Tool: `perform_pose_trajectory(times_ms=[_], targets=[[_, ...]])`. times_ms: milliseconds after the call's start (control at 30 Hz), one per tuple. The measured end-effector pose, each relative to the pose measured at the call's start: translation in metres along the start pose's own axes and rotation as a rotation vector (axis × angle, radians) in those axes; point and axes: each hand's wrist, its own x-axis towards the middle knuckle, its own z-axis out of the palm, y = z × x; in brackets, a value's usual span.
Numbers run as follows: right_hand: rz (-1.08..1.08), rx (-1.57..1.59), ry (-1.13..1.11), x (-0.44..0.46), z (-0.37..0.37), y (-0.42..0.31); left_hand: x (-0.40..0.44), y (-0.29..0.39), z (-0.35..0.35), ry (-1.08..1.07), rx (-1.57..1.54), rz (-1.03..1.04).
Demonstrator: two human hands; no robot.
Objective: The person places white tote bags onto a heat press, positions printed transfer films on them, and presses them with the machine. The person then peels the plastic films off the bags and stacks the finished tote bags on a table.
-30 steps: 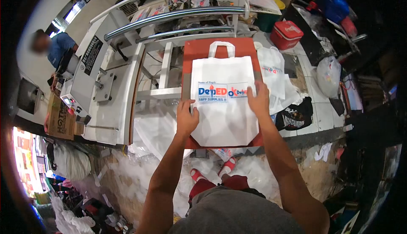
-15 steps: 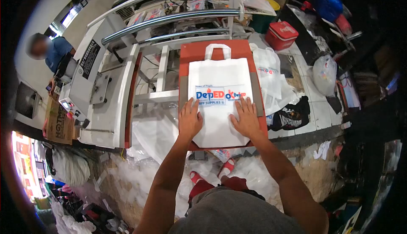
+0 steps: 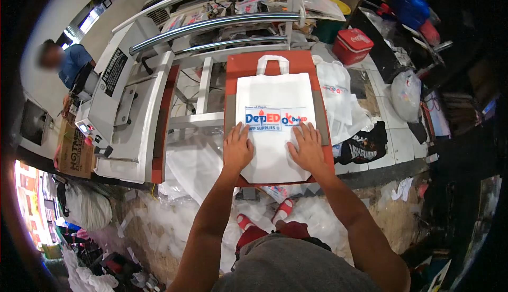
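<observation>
A white tote bag (image 3: 274,157) lies flat on a red press bed (image 3: 231,70), its loop handle pointing away from me. Blue and red lettering, "DepED" and "ok DepED", runs across its middle. My left hand (image 3: 238,146) rests with fingers spread at the bag's left edge, just below the print. On the right side, my right hand (image 3: 307,146) lies flat with its fingertips at the lower right of the print. Both hands are open and press on the cloth.
To the left stands a white heat press head (image 3: 119,112) with a metal rail (image 3: 211,26). Printed white bags (image 3: 336,96) and a black printed cloth (image 3: 365,144) lie at right, near a red cooler box (image 3: 352,47). Another person (image 3: 74,67) is at far left. Plastic covers the floor.
The hands and the tote bag keep almost the same place. Only a slight shift of the camera view shows.
</observation>
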Motion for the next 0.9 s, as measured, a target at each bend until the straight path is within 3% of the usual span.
perform_pose_trajectory(times_ms=[333, 400, 433, 500, 533, 633, 667, 733, 800, 833, 900], targets=[[-0.022, -0.023, 0.047, 0.003, -0.004, -0.004, 0.003, -0.004, -0.002, -0.002, 0.004, -0.004], [0.017, 0.065, 0.141, 0.001, -0.010, -0.005, 0.000, -0.013, 0.003, 0.149, -0.413, -0.076], [-0.001, 0.053, 0.142, 0.004, -0.020, -0.004, 0.002, -0.013, -0.012, 0.167, -0.421, -0.084], [0.034, 0.325, 0.385, 0.001, -0.046, -0.006, -0.015, -0.022, -0.049, 0.254, -0.567, -0.194], [0.063, 0.308, 0.443, 0.000, -0.056, -0.007, -0.031, -0.038, -0.052, 0.283, -0.555, -0.210], [0.152, 0.590, 0.369, 0.001, -0.088, -0.030, -0.123, -0.092, -0.070, 0.226, -0.626, -0.471], [0.294, 0.768, 0.266, 0.006, -0.083, -0.040, -0.159, -0.097, -0.080, 0.229, -0.638, -0.542], [0.219, 0.846, 0.073, 0.021, -0.087, -0.091, -0.238, -0.105, -0.098, 0.120, -0.616, -0.749], [-0.056, 0.921, 0.092, 0.040, -0.039, -0.129, -0.341, -0.138, -0.075, -0.008, -0.310, -0.624], [-0.364, 0.805, 0.216, 0.050, -0.034, -0.168, -0.382, -0.138, -0.080, -0.148, -0.246, -0.696], [-0.444, 0.850, 0.047, 0.063, -0.021, -0.252, -0.483, -0.137, -0.075, -0.401, -0.259, -0.944]])
